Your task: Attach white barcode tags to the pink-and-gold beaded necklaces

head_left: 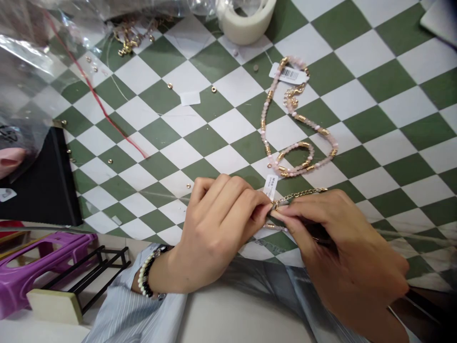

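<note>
My left hand [217, 228] is closed in a pinch on the gold clasp end of a beaded strand, close to a small white tag [271, 186]. Thumb to thumb with it, my right hand [350, 252] pinches the same end. A gold extender chain [302, 194] runs out above the right fingers. Some pale beads [273, 226] of the strand show beneath the fingertips; the rest is hidden by the hands. Just beyond lies a pink and gold beaded necklace [264, 119], looped on the table, with a barcode label [290, 75] at its far end.
A roll of tape [245, 24] sits at the far edge of the checkered tablecloth [357, 105]. Gold findings [128, 40], loose gold beads [213, 89] and a red cord [103, 107] lie to the left, beside plastic bags [24, 62]. A purple stool [39, 267] stands lower left.
</note>
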Demonstrator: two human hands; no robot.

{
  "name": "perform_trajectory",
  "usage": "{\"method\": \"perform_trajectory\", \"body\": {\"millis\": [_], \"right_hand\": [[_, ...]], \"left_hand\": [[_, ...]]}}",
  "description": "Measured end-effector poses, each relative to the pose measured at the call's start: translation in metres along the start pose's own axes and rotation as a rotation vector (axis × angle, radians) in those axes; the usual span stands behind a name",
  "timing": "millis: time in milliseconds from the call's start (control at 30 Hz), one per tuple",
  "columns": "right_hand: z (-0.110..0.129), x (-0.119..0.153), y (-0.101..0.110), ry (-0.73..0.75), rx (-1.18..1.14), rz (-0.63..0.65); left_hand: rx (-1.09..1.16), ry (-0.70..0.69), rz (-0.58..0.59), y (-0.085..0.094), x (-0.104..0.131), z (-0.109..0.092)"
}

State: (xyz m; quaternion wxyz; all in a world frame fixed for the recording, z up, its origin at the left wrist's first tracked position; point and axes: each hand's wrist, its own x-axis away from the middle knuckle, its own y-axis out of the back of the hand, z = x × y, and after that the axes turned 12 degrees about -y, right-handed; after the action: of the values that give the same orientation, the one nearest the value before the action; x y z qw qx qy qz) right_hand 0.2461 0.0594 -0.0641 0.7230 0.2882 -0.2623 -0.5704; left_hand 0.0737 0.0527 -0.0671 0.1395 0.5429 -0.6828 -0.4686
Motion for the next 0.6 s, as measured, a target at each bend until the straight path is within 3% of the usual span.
{"method": "perform_trajectory", "body": {"millis": [600], "right_hand": [[0.009, 0.007, -0.011, -0.054, -0.051, -0.096]], "left_hand": [[0.010, 0.023, 0.002, 0.000, -0.001, 0.000]]}}
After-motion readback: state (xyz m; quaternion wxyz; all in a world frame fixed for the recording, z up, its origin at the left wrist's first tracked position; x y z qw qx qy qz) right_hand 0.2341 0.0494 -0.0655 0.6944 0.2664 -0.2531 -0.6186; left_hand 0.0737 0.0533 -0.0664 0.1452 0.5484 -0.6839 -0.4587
